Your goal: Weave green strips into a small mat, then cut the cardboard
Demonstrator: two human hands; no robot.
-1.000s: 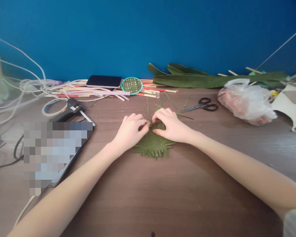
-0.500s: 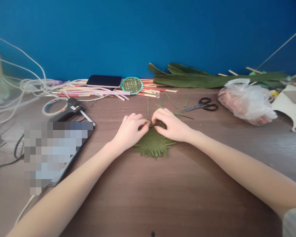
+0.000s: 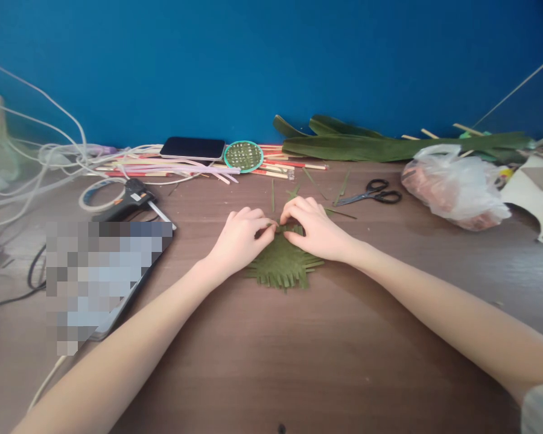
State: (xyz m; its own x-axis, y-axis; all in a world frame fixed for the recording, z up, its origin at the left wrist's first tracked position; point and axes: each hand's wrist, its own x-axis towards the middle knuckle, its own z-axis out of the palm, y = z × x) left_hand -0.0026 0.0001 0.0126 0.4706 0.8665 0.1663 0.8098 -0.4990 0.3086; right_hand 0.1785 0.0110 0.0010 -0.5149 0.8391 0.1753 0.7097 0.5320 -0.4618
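A piece woven from green leaf strips [image 3: 283, 262] lies flat on the brown table, its loose strip ends fanning out at the near edge and sides. My left hand [image 3: 242, 241] rests at its upper left, thumb and forefinger closed in a pinch on a leaf strip. Opposite it, my right hand [image 3: 314, 229] bends over the upper right part, fingers curled and thumb down on the weave. The fingertips of both hands almost meet at the far edge. What exactly lies under the right fingertips is partly hidden.
Black scissors [image 3: 373, 193] lie beyond my right hand, near a plastic bag [image 3: 455, 187]. Long green leaves [image 3: 366, 144] and a round woven disc [image 3: 243, 157] sit by the blue wall, beside a phone [image 3: 192, 148]. Left are a glue gun [image 3: 127, 202], tape roll [image 3: 88, 196] and blurred tablet [image 3: 113, 277].
Both hands stay at the far edge of the woven piece with almost the same grip. The whole view has shifted very slightly.
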